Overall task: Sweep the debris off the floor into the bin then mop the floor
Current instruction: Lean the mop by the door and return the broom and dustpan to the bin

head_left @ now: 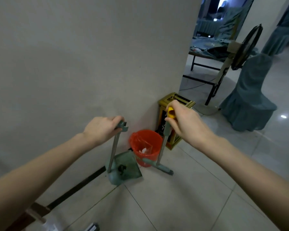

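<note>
My left hand [101, 129] grips the top of a long-handled green dustpan [125, 167], which stands on the tiled floor by the wall with a dark clump of debris in its pan. My right hand [185, 121] holds the yellow-tipped handle of a green broom [158, 165], whose head rests on the floor just right of the dustpan. Behind both, against the wall, stands a red bin [146, 144] lined with a red bag and holding some white scraps.
A gold-framed box [172, 104] stands at the wall corner behind the bin. Beyond it are a standing fan [240, 52], a chair in a grey-blue cover [250, 100] and a black-legged table [205, 64]. Pale floor tiles stretch to the right and toward me.
</note>
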Demonstrator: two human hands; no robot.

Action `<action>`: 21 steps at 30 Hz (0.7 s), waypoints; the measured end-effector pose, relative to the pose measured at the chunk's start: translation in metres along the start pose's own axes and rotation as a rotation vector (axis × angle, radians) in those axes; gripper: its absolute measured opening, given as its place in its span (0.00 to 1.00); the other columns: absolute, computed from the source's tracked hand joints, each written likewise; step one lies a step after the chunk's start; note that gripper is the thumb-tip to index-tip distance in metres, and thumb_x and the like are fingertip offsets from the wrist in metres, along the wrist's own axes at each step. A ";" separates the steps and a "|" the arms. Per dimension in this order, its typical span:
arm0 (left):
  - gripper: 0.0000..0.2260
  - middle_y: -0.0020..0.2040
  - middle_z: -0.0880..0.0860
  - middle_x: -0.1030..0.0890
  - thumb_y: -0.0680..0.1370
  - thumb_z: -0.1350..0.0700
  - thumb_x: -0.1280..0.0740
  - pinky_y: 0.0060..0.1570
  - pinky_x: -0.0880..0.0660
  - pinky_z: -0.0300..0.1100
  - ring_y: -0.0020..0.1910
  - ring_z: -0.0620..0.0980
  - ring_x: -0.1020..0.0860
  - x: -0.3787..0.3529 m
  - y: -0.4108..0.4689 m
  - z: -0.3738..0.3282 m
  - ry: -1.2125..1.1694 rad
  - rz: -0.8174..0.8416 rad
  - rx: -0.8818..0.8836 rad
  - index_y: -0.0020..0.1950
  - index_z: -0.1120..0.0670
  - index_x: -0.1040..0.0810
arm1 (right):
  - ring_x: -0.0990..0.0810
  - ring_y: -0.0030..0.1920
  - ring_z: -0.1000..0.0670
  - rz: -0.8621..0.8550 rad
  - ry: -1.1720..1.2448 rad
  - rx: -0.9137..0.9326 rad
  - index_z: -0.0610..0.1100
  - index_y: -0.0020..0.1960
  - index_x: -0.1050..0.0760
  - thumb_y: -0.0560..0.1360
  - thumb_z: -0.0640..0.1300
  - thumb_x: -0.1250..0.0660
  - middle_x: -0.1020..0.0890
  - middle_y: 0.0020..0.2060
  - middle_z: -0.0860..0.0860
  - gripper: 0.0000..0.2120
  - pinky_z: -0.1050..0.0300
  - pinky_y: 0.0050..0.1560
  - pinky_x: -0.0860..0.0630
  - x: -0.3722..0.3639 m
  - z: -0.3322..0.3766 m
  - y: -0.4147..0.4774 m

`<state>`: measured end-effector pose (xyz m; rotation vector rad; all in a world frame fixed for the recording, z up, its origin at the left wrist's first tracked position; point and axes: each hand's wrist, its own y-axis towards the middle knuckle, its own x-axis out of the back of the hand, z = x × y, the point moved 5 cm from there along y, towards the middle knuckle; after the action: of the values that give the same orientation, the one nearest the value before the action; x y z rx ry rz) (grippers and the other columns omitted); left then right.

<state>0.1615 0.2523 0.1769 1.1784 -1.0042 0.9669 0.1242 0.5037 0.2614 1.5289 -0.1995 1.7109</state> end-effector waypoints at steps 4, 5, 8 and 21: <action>0.14 0.45 0.57 0.18 0.79 0.49 0.36 0.29 0.27 0.49 0.38 0.61 0.20 0.002 0.027 -0.011 0.032 -0.055 -0.177 0.59 0.56 0.26 | 0.23 0.44 0.45 -0.079 -0.038 0.007 0.42 0.57 0.33 0.79 0.45 0.35 0.26 0.45 0.50 0.11 0.53 0.41 0.28 0.010 -0.020 0.011; 0.14 0.46 0.57 0.18 0.79 0.49 0.37 0.29 0.27 0.49 0.38 0.61 0.20 0.001 0.034 -0.015 0.042 -0.054 -0.221 0.60 0.56 0.25 | 0.23 0.44 0.46 -0.089 -0.041 0.004 0.43 0.57 0.33 0.79 0.45 0.35 0.25 0.46 0.50 0.11 0.52 0.42 0.26 0.012 -0.025 0.012; 0.15 0.50 0.56 0.19 0.81 0.48 0.41 0.31 0.26 0.49 0.42 0.61 0.19 -0.005 0.059 -0.019 0.060 -0.044 -0.288 0.62 0.56 0.27 | 0.23 0.44 0.47 -0.101 -0.041 0.004 0.43 0.56 0.32 0.79 0.44 0.35 0.24 0.47 0.48 0.10 0.49 0.43 0.24 0.014 -0.037 0.017; 0.12 0.44 0.59 0.20 0.80 0.54 0.38 0.28 0.28 0.50 0.36 0.62 0.21 -0.009 0.161 -0.056 0.119 -0.046 -0.624 0.59 0.60 0.27 | 0.22 0.46 0.47 -0.106 0.008 -0.110 0.44 0.58 0.31 0.79 0.42 0.35 0.24 0.50 0.49 0.10 0.47 0.46 0.23 -0.008 -0.075 0.014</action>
<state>0.0110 0.3272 0.2044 0.6121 -1.0718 0.6082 0.0580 0.5361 0.2404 1.4271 -0.2008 1.5964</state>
